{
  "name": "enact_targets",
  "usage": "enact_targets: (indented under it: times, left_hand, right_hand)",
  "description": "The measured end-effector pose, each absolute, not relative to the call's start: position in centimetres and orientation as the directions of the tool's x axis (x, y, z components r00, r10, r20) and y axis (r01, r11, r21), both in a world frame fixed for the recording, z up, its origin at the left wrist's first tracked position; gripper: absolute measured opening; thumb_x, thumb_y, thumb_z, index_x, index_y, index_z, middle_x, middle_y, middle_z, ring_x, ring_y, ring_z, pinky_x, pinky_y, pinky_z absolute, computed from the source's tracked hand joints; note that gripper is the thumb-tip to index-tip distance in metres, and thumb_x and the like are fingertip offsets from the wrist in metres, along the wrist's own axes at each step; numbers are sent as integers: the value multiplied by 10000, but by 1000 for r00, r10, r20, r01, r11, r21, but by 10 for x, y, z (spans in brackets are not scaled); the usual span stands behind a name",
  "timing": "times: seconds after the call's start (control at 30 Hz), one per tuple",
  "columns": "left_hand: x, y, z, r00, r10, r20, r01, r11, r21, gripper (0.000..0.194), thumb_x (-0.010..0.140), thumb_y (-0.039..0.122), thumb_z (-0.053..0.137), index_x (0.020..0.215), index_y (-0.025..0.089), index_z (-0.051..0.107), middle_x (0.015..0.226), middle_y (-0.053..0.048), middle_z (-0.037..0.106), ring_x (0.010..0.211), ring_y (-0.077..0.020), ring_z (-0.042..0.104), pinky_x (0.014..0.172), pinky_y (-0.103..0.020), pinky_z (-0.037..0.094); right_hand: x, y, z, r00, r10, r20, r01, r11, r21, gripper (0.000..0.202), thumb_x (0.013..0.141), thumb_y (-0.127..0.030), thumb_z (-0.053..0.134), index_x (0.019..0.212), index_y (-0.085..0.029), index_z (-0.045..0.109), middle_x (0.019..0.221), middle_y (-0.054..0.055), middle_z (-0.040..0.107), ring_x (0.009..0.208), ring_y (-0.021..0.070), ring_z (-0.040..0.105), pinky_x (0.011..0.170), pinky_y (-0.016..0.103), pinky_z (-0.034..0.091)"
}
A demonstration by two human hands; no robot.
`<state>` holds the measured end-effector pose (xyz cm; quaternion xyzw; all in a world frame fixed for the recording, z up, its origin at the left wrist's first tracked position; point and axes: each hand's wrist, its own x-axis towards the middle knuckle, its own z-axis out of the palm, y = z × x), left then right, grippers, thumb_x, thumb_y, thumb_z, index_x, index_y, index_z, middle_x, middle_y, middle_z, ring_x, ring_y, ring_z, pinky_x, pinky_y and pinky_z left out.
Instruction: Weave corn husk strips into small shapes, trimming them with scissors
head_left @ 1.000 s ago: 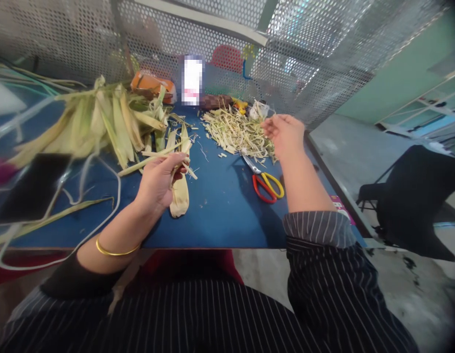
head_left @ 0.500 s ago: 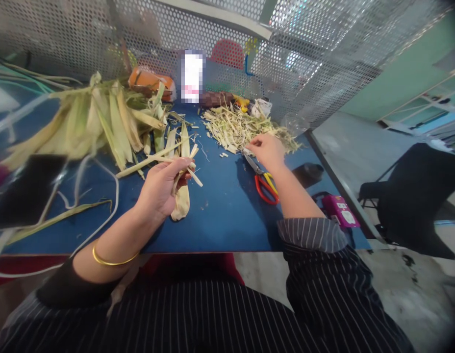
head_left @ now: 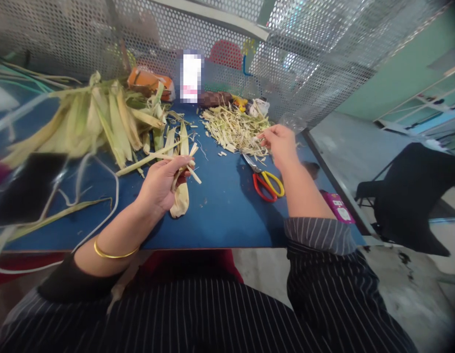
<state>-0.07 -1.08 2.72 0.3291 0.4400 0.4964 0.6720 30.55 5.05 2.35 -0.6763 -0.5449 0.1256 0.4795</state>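
My left hand [head_left: 159,184] is closed around a few pale corn husk strips [head_left: 194,174], whose ends stick out past thumb and fingers. Under it a long dried husk leaf [head_left: 180,203] lies on the blue table. My right hand [head_left: 281,142] pinches its fingertips together over the right part of a heap of short cut husk pieces [head_left: 227,128]. Whether a small piece sits between those fingertips is too unclear to say. Just below the heap rest scissors [head_left: 265,182] with one red and one yellow handle, blades pointing to the heap.
Long corn husks [head_left: 91,117] are piled at the left behind a dark phone [head_left: 27,186] and a white cable [head_left: 116,196]. An orange packet [head_left: 150,81] and a lit, blurred-out screen [head_left: 191,76] stand by the perforated metal panel [head_left: 227,24]. A purple box [head_left: 338,207] lies near the right edge.
My right hand has moved right and slightly up, from beside the scissor tips to over the heap's right part. The left hand keeps its hold on the strips, nearly still.
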Motion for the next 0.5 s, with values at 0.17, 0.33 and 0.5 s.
enact_targets:
  times: [0.17, 0.33, 0.5]
  left_hand:
    - [-1, -10, 26, 132, 956, -263, -369, 293, 882, 125, 586, 257, 748, 664, 172, 697, 655, -4, 642, 513, -55, 526, 475, -178, 413]
    - [-1, -10, 26, 143, 953, -265, -368, 300, 880, 131, 577, 253, 752, 661, 168, 699, 657, -5, 640, 514, -53, 526, 470, -176, 399]
    - [0, -9, 26, 168, 950, -265, -351, 309, 884, 121, 588, 252, 749, 637, 159, 690, 677, -14, 647, 526, -52, 528, 479, -172, 391]
  right_hand:
    - [307, 36, 45, 363, 830, 423, 565, 164, -808, 140, 790, -310, 536, 687, -216, 529, 596, -23, 531, 498, 106, 476, 504, 269, 388]
    - [306, 23, 67, 337, 771, 540, 657, 218, -722, 170, 777, -318, 581, 644, -214, 555, 565, -26, 488, 532, 115, 475, 583, 313, 413]
    - [297, 8, 90, 312, 735, 603, 663, 286, -692, 145, 778, -281, 596, 648, -243, 545, 548, -10, 474, 569, 160, 515, 616, 354, 420]
